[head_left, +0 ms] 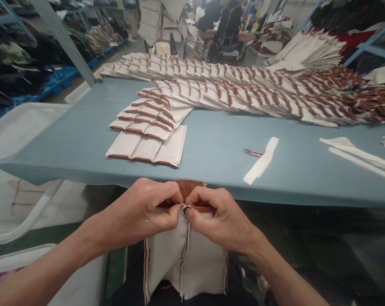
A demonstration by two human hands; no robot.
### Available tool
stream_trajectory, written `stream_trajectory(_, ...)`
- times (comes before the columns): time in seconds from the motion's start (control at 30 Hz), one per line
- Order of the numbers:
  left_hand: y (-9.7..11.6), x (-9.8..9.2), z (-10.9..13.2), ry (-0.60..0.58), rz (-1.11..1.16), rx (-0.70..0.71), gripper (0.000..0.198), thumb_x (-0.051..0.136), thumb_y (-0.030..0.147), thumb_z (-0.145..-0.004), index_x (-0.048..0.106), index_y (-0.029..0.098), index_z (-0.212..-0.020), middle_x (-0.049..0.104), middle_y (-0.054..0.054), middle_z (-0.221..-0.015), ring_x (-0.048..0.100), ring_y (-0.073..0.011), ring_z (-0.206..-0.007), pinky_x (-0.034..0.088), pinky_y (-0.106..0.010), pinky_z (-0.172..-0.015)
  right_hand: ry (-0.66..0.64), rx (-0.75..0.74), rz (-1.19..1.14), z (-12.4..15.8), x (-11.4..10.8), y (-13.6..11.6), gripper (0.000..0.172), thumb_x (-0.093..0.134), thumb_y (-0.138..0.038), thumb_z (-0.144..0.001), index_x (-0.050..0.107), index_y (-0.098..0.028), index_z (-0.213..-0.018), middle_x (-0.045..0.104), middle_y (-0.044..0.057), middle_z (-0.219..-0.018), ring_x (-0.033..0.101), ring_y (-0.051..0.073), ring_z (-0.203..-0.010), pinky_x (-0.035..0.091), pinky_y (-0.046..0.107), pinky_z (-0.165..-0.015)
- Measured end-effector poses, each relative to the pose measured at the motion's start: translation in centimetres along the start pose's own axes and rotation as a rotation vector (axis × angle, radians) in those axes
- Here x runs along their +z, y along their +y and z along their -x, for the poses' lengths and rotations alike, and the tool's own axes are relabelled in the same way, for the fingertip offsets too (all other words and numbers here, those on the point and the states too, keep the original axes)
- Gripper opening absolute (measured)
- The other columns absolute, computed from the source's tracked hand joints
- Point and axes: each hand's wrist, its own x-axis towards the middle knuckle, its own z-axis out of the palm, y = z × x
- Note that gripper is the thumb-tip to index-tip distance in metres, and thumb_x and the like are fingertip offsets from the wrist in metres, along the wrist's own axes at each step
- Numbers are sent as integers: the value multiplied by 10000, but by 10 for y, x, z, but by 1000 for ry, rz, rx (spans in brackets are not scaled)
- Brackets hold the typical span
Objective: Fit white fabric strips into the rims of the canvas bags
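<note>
Both my hands hold one white fabric piece (186,259) with brown-red stitched seams, below the front edge of the blue table (218,148). My left hand (148,210) pinches its top edge from the left. My right hand (214,212) pinches the same edge from the right, fingertips almost touching at the centre seam. A brown folded flap shows above the fingers. The cloth hangs down over my lap.
A fanned stack of similar white pieces (151,131) lies on the table ahead, with long rows of more (243,89) behind. A white strip (262,161) and small pink snips (253,152) lie right of centre. White bins (23,170) stand at left. A seated person (227,25) works far behind.
</note>
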Motion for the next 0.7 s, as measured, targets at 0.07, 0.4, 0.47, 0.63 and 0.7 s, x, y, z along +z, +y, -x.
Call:
stream_trajectory(0.07, 2, 4, 1, 44, 173, -100, 142, 508, 166, -786, 580, 163, -663, 517, 54, -569, 439, -79, -510, 311, -194, -488, 6, -27, -7, 1, -1, -4, 104, 597, -200, -791, 603, -183, -689, 486, -67, -559, 399, 78, -509, 302, 207, -507)
stream_trajectory(0.4, 0, 5, 9, -89, 256, -173, 171, 616, 253, -853, 511, 188, -735, 421, 89, -625, 348, -76, -553, 276, -190, -482, 14, -73, 79, 6, 0, -5, 84, 627, -133, -774, 632, -168, -698, 596, -41, -622, 498, 89, -561, 334, 215, -573)
stream_trajectory(0.47, -1, 1, 8, -107, 212, -173, 156, 632, 214, -836, 515, 189, -736, 434, 93, -619, 358, -74, -549, 282, -187, -482, 15, -110, 113, 6, 0, -5, 74, 634, -119, -776, 641, -164, -717, 609, -35, -642, 507, 93, -575, 333, 221, -584)
stream_trajectory(0.63, 1, -6, 7, -136, 131, -91, 95, 563, 132, -849, 584, 180, -770, 519, 82, -629, 437, -73, -542, 314, -186, -491, -1, -156, 191, 6, -2, -8, 91, 660, -116, -807, 654, -159, -728, 606, -30, -648, 513, 101, -604, 325, 231, -604)
stream_trajectory(0.7, 2, -7, 8, -138, 66, -19, 115, 540, 108, -849, 609, 176, -787, 575, 70, -650, 485, -75, -560, 334, -192, -516, -10, -150, 217, 7, -3, -9, 95, 661, -113, -808, 655, -159, -724, 597, -32, -647, 509, 102, -607, 320, 233, -606)
